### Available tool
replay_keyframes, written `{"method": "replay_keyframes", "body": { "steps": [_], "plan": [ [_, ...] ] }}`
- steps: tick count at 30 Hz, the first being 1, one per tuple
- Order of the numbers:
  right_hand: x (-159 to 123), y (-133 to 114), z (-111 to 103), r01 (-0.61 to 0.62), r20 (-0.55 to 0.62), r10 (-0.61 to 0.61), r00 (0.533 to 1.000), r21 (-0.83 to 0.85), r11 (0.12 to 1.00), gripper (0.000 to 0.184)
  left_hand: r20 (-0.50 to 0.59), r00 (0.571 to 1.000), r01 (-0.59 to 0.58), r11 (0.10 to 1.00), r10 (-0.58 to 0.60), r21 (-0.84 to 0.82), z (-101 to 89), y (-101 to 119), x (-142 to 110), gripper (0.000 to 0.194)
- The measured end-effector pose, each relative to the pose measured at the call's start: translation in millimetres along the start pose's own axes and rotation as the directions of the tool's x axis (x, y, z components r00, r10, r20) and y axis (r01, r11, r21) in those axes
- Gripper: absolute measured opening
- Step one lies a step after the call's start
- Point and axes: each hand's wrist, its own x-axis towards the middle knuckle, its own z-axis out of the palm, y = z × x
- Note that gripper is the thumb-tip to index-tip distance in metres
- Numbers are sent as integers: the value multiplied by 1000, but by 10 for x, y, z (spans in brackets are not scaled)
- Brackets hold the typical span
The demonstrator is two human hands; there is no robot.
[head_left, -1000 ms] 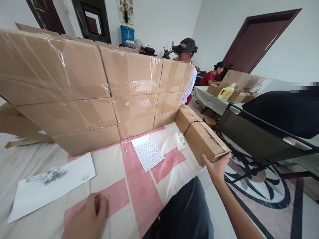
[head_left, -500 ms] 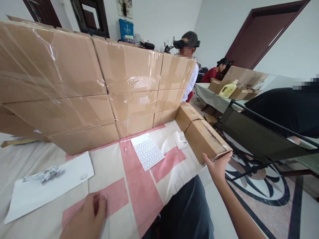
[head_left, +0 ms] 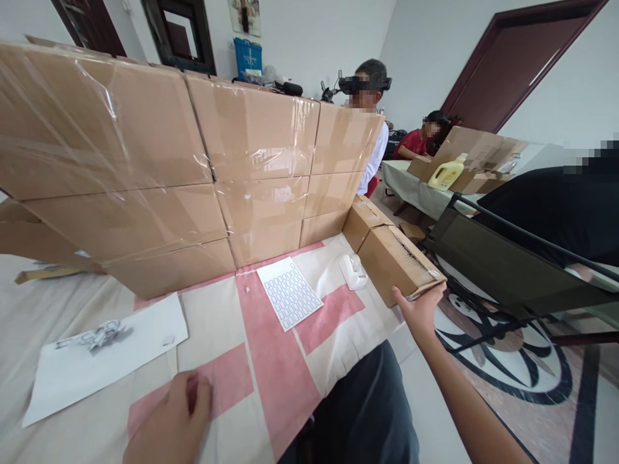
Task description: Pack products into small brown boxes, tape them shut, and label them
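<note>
My right hand (head_left: 420, 310) grips the near end of a brown cardboard box (head_left: 387, 261), thumb on its inner side and fingers at the outer corner. This box stands end to end with another carton along the table's right edge. Near the front of the table, my left hand (head_left: 175, 415) rests on the cloth with curled fingers; nothing shows in it. Between the hands lies a white sheet of blue-outlined labels (head_left: 290, 293). Beside the box sits a small white tape dispenser (head_left: 354, 270). To the left, a white paper (head_left: 106, 367) carries a crumpled grey-white scrap.
A wall of taped cartons (head_left: 264, 132) closes off the table's far side. The cloth (head_left: 271, 361) is cream and pink. Two people sit beyond, and a third lies on a folding cot (head_left: 503, 264) at right. A yellow jug (head_left: 447, 173) stands on another table.
The view has shifted slightly. My right hand and the box's near end have moved a little up and inward; the grip is the same. The left hand has hardly moved.
</note>
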Motion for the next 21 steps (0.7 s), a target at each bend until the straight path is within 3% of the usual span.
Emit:
{"method": "replay_keyframes", "body": {
  "steps": [21],
  "plan": [
    [554,-44,493,-50,112,47,993,26,998,149,15,1000,-7,1000,8,-17,15,-13,11,37]
  ]
}}
